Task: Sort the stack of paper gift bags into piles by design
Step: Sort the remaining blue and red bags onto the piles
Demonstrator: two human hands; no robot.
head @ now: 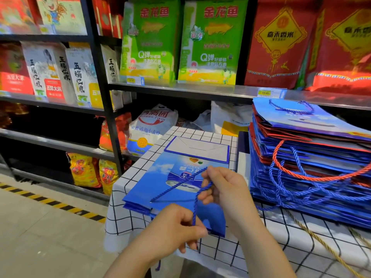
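Two hands, left hand (176, 227) and right hand (226, 189), each pinch one blue cord handle (195, 203) over a blue gift bag (170, 177) lying flat on the checked tablecloth (138, 171). One tall stack of bags (311, 157) stands at right, with two green rice sacks (150, 43) shelved behind.

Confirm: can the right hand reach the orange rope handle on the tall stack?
Probably yes: the orange rope handle lies exposed on the near side of the stack, nothing between, but the right hand is pinching a blue cord.
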